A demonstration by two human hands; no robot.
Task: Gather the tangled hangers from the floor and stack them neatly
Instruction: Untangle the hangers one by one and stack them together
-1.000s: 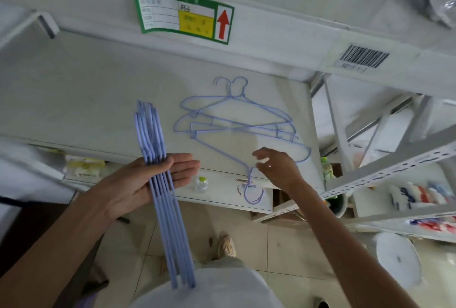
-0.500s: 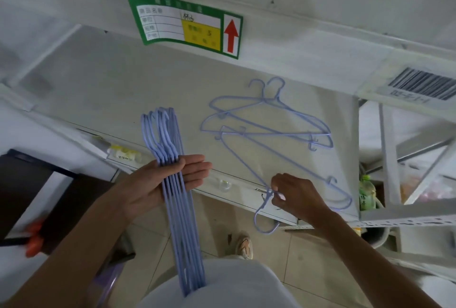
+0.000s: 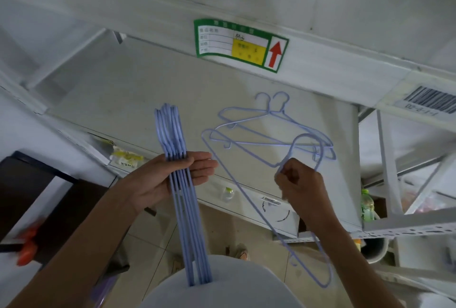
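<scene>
A neat stack of hangers [image 3: 183, 196] was gripped in the left hand [image 3: 162, 179], fingers half open. A loose hanger [image 3: 246, 191] was pinched at its hook by the right hand [image 3: 298, 182], just beside the stack. Two more hangers [image 3: 271, 130] were left lying on the shelf [image 3: 123, 100] just beyond the hands. Probably best if the hook gets lined up with the others before it's slid in, so nothing is snagged.

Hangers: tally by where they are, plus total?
Stack in left hand: about 6, edge-on, so not sure
Hanger in right hand: 1
Hangers on shelf: 2
Total: about 9
</scene>
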